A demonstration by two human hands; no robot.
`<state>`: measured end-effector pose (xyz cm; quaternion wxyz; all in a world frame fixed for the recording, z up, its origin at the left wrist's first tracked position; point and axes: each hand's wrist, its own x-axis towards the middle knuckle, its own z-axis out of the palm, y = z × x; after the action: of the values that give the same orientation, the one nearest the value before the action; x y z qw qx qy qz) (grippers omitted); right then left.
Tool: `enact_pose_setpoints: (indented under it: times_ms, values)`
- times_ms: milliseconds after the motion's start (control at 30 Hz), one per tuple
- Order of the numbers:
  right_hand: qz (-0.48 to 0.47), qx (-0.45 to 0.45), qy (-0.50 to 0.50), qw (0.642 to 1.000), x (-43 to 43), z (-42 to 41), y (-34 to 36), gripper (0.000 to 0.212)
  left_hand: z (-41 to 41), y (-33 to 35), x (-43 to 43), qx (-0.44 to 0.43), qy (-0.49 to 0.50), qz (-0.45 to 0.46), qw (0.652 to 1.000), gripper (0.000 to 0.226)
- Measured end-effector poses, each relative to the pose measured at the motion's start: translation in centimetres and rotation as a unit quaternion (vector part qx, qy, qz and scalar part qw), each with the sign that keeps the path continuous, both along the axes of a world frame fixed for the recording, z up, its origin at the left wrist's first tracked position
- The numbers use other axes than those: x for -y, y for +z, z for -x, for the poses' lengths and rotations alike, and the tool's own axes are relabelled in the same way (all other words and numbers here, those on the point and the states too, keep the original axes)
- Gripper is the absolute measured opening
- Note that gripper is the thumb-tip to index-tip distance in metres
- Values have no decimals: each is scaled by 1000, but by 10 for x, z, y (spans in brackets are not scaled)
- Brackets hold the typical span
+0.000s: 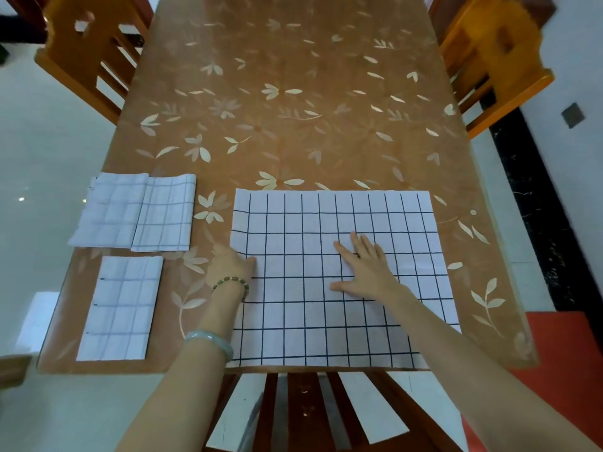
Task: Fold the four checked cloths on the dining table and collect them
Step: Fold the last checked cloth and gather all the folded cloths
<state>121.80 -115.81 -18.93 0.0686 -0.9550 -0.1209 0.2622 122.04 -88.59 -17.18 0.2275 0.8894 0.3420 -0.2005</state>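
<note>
Our right hand is pressing flat, fingers spread, on the unfolded checked cloth lying at the near edge of the worktop. Our left hand is touching its left edge; we cannot tell whether it is pinching. We are judging the cloth light and limp, best taken by its corners. Three folded cloths are lying just left, not obstructing.
</note>
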Motion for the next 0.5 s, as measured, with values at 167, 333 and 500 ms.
enact_pose_setpoints:
  times_ms: [167, 333, 500]
  values:
    - [0, -4, -5, 1000, -1, 0, -1, 101, -3, 9, -12, 24, -31, 84, 996, 30]
    - [-17, 22, -12, 1000, -11, -3, -7, 101, 0, 52, -9, 74, -133, 41, 987, 24]
    - [-149, -3, -87, 985, -18, -1, 1, 89, -6, 105, 9, 140, -212, -11, 967, 26]
